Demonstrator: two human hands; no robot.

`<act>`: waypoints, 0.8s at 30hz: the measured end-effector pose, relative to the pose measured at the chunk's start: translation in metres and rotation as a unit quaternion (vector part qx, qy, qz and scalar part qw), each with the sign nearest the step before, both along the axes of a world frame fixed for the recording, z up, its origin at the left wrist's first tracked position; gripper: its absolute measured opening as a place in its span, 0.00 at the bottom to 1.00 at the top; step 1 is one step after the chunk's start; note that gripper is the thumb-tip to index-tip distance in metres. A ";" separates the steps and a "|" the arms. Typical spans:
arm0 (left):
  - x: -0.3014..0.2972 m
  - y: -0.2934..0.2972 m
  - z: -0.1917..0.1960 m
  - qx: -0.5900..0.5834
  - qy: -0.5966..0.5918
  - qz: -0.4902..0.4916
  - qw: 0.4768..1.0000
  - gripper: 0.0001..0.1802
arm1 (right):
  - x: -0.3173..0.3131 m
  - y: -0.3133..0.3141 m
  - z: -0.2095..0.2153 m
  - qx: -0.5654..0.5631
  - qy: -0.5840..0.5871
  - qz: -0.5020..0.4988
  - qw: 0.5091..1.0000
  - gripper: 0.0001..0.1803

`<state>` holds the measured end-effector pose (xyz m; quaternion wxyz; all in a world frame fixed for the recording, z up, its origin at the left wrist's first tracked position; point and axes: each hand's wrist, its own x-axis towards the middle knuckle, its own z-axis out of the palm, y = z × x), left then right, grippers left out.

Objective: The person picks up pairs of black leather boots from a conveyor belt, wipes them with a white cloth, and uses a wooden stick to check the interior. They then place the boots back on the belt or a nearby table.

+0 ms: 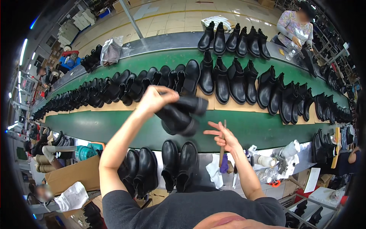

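Observation:
My left hand (155, 98) is raised over the green conveyor belt (99, 126) and grips a black ankle boot (179, 114) by its upper part, holding it in the air, tilted with the sole toward the right. My right hand (223, 136) is to the right of the boot, apart from it, with a thin brush or stick (223, 143) held between its fingers and the other fingers spread. Two pairs of black boots (160, 168) stand on the near edge of the bench just below my hands.
A long row of black boots (236, 82) on tan boards runs along the belt's far side, and more boots (234, 38) stand on the grey ledge behind. A person (293, 28) works at the far right. Rags, bottles and small tools (274, 164) lie at my right; a cardboard box (72, 175) sits at my left.

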<state>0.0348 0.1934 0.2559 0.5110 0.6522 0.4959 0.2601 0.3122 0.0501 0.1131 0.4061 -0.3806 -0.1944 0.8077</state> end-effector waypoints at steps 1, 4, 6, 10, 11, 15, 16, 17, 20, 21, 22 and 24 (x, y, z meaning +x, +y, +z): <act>0.008 0.019 0.025 -0.030 -0.057 0.052 0.997 0.14 | 0.014 0.004 0.002 -0.008 -0.043 -0.023 0.999 0.35; 0.021 0.094 0.064 -0.019 -0.173 0.198 0.965 0.15 | 0.048 0.002 -0.014 -0.004 -0.228 -0.017 0.973 0.35; 0.020 0.154 0.065 -0.033 -0.137 0.248 0.958 0.15 | 0.065 -0.007 -0.061 0.092 -0.491 0.004 0.866 0.36; 0.056 0.261 0.012 -0.064 -0.337 0.309 0.887 0.14 | 0.062 0.007 -0.070 0.074 -0.701 0.076 0.705 0.38; 0.068 0.291 0.001 -0.050 -0.348 0.337 0.873 0.12 | 0.062 0.012 -0.080 0.080 -0.719 0.089 0.685 0.40; 0.097 0.379 -0.041 -0.047 -0.351 0.385 0.853 0.10 | 0.061 0.030 -0.101 0.038 -0.739 0.180 0.648 0.46; 0.099 0.394 -0.050 -0.045 -0.335 0.401 0.852 0.10 | 0.061 0.029 -0.113 0.033 -0.734 0.209 0.646 0.47; 0.097 0.414 -0.054 -0.063 -0.320 0.431 0.841 0.09 | 0.062 0.031 -0.124 0.029 -0.727 0.239 0.643 0.49; 0.093 0.450 -0.074 -0.071 -0.302 0.397 0.864 0.11 | 0.050 0.028 -0.137 0.023 -0.729 0.273 0.627 0.52; 0.092 0.452 -0.069 -0.099 -0.303 0.365 0.875 0.11 | 0.046 0.023 -0.140 0.028 -0.731 0.275 0.624 0.53; 0.094 0.452 -0.064 -0.125 -0.306 0.333 0.883 0.12 | 0.044 0.021 -0.142 0.032 -0.736 0.273 0.618 0.53; 0.096 0.460 -0.056 -0.123 -0.313 0.303 0.892 0.12 | 0.044 0.036 -0.140 0.034 -0.740 0.259 0.620 0.53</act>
